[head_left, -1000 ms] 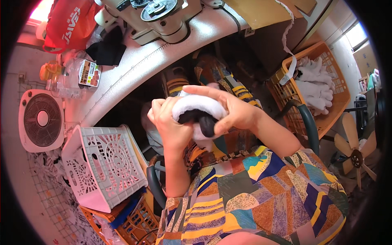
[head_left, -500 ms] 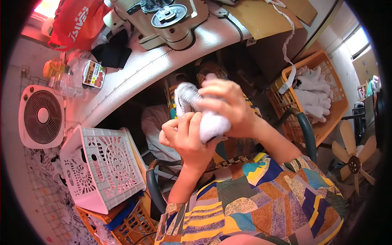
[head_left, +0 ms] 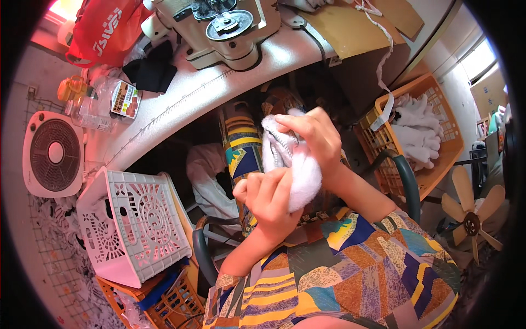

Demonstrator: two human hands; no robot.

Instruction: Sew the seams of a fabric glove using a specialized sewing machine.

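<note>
A white fluffy cloth piece [head_left: 304,178] with a grey stitched-looking edge is held over my lap between both hands. My left hand [head_left: 268,200] is closed on its lower left side, fingers curled. Higher up, my right hand [head_left: 318,140] grips the upper right part, with the thumb side and fingertips on the fabric. An opening or fold lined by the ridged seam shows between the hands. The cloth's exact kind is unclear, and its underside is hidden by my fingers.
Ahead, a sewing machine [head_left: 233,35] stands on a white table [head_left: 186,90]. To the right, an orange basket [head_left: 438,172] holds white fluffy pieces [head_left: 419,131]. A white plastic basket [head_left: 153,219] and a box fan [head_left: 55,153] are at left; a bladed fan [head_left: 471,223] is at right.
Both hands and the cloth have shifted slightly right. The cloth has turned, its ridged edge now facing up between the hands, and my right hand has moved onto its upper end.
</note>
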